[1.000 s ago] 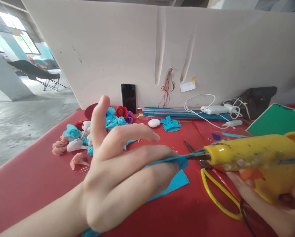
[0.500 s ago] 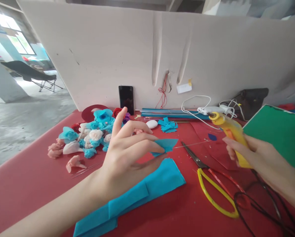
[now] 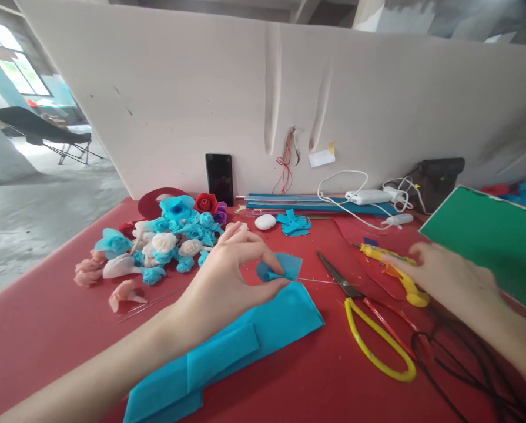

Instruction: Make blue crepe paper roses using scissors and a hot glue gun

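My L hand has thumb + forefinger pinched tight on a small blue piece, just beyond the far edge of the folded blue sheet; can't tell if they touch. If there's wet glue on it, prob. biggest risk is it sticking to my skin or that sheet. A thin strand runs R from the piece twd the scissors; can't tell if wire or glue, but it could catch on the blades & tug the piece askew.

R hand: fingers loosely curled at the yellow glue gun, no sure grip visible. Gun lies on its side, nozzle pointing L, so a hot tip might drip on the red tabletop. Its black cord loops by the scissor handles; a snag cd drag both.
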Demonstrator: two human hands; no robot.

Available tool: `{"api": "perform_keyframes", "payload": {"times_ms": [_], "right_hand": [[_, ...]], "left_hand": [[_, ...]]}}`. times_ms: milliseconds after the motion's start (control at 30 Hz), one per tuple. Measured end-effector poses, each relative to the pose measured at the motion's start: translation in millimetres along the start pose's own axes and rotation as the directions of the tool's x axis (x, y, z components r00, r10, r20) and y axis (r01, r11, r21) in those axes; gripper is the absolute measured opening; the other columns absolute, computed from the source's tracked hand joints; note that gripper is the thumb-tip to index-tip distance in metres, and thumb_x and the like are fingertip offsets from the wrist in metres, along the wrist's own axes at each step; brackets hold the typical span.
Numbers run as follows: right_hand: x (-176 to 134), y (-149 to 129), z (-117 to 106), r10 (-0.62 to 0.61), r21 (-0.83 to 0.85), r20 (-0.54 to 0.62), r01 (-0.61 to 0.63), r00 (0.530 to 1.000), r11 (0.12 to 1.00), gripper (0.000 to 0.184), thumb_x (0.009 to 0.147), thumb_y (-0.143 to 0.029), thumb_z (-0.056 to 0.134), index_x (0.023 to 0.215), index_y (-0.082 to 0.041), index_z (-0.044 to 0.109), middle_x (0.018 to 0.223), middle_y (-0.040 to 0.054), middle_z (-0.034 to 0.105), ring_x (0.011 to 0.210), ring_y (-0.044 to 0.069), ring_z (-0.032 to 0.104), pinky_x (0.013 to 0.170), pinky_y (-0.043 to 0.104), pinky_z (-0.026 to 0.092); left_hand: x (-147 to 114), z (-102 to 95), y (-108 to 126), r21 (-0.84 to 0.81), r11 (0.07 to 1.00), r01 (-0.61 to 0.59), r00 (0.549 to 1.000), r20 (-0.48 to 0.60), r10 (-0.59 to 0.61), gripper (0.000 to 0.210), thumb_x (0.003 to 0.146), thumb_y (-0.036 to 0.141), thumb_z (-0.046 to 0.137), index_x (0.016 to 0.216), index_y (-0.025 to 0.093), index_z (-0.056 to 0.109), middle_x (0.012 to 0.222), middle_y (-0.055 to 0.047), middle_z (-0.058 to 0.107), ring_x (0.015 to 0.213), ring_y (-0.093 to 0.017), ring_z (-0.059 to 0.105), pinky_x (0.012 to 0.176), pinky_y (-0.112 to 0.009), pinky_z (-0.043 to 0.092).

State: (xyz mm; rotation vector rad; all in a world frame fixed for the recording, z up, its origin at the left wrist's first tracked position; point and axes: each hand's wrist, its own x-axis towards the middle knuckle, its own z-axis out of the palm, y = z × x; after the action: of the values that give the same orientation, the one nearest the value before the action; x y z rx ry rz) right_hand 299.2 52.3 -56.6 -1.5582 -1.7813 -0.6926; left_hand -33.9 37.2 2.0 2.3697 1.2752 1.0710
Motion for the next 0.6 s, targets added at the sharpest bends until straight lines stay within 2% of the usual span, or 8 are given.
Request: {"api": "perform_keyframes", "payload": {"times_ms": [33, 133, 200, 233, 267, 300, 400, 600], "right_hand": [[8.9, -8.6, -12.8, -0.037, -0.005, -0.011, 0.037, 0.999, 0.999, 0.032, 0.085, -0.043, 0.059, 0.066, -0.017, 0.057, 0.060, -0.0008, 0.052, 0.046, 0.010, 0.047, 0.038, 0.022, 0.026], [19.0, -46.9, -50.6, -0.155, 0.081, -0.102, 0.164, 0.983, 0.983, 0.005, 0.087, -0.025, 0.056, 0.087, -0.022, 0.060, 0.088, 0.0018, 0.063, 0.075, 0.014, 0.060, 0.062, 0.027, 0.045], [12.7, -77.8, -68.6, -0.332, 0.271, -0.150, 0.362, 0.931, 0.892, 0.008, 0.086, -0.022, 0.055, 0.090, -0.025, 0.061, 0.081, -0.0002, 0.061, 0.074, 0.013, 0.059, 0.067, 0.027, 0.045], [8.0, -92.7, -74.1, -0.343, 0.299, -0.200, 0.390, 0.918, 0.871, 0.013, 0.086, -0.021, 0.053, 0.092, -0.026, 0.063, 0.079, -0.0006, 0.059, 0.070, 0.013, 0.056, 0.069, 0.029, 0.044], [3.6, -106.4, -77.3, -0.299, 0.338, -0.203, 0.353, 0.932, 0.872, 0.015, 0.084, -0.018, 0.051, 0.092, -0.024, 0.063, 0.078, 0.0001, 0.059, 0.070, 0.014, 0.055, 0.075, 0.033, 0.043], [0.1, -118.2, -78.4, -0.390, 0.366, -0.193, 0.435, 0.900, 0.822, 0.019, 0.080, -0.013, 0.054, 0.093, -0.023, 0.064, 0.075, -0.0009, 0.059, 0.068, 0.013, 0.055, 0.075, 0.032, 0.043], [-2.5, -139.8, -74.9, -0.342, 0.418, -0.299, 0.444, 0.891, 0.793, 0.017, 0.078, -0.009, 0.057, 0.088, -0.018, 0.066, 0.068, -0.0012, 0.060, 0.061, 0.012, 0.054, 0.066, 0.031, 0.042], [-1.7, -146.3, -70.1, -0.337, 0.417, -0.286, 0.433, 0.897, 0.799, 0.011, 0.084, -0.015, 0.058, 0.090, -0.022, 0.065, 0.064, -0.0044, 0.057, 0.058, 0.010, 0.050, 0.065, 0.029, 0.040]], "left_hand": [[-1.1, -1.4, 3.6, -0.021, 1.000, -0.013, 0.999, -0.030, 0.012, 0.009, 0.071, 0.022, 0.068, 0.064, 0.023, 0.063, 0.071, 0.002, 0.064, 0.077, -0.018, 0.061, 0.097, -0.053, 0.043], [-4.2, -5.1, 14.1, -0.079, 0.994, -0.071, 0.992, -0.108, 0.062, 0.012, 0.070, 0.018, 0.070, 0.065, 0.024, 0.061, 0.071, 0.005, 0.064, 0.078, -0.017, 0.062, 0.101, -0.053, 0.038], [-6.3, -7.0, 19.9, -0.080, 0.990, -0.116, 0.984, -0.142, 0.104, 0.013, 0.070, 0.017, 0.070, 0.067, 0.025, 0.061, 0.070, 0.006, 0.063, 0.077, -0.016, 0.062, 0.104, -0.052, 0.036], [-7.3, -7.8, 22.3, -0.068, 0.988, -0.139, 0.979, -0.159, 0.127, 0.013, 0.070, 0.017, 0.070, 0.068, 0.025, 0.061, 0.069, 0.007, 0.063, 0.076, -0.016, 0.061, 0.106, -0.052, 0.034], [-8.4, -8.7, 24.4, -0.054, 0.985, -0.165, 0.972, -0.177, 0.153, 0.013, 0.071, 0.017, 0.070, 0.068, 0.025, 0.061, 0.067, 0.007, 0.062, 0.074, -0.015, 0.061, 0.108, -0.052, 0.032], [-9.4, -9.5, 26.3, -0.039, 0.981, -0.191, 0.964, -0.195, 0.180, 0.013, 0.071, 0.017, 0.070, 0.067, 0.025, 0.061, 0.065, 0.008, 0.062, 0.072, -0.014, 0.061, 0.110, -0.051, 0.031], [-12.0, -12.8, 31.7, -0.004, 0.967, -0.255, 0.941, -0.229, 0.247, 0.013, 0.073, 0.019, 0.070, 0.067, 0.026, 0.060, 0.061, 0.011, 0.063, 0.071, -0.013, 0.061, 0.113, -0.048, 0.029], [-17.0, -18.6, 41.5, 0.101, 0.941, -0.322, 0.912, -0.233, 0.337, 0.014, 0.075, 0.020, 0.069, 0.068, 0.027, 0.058, 0.065, 0.014, 0.068, 0.071, -0.012, 0.061, 0.114, -0.038, 0.032]]}}
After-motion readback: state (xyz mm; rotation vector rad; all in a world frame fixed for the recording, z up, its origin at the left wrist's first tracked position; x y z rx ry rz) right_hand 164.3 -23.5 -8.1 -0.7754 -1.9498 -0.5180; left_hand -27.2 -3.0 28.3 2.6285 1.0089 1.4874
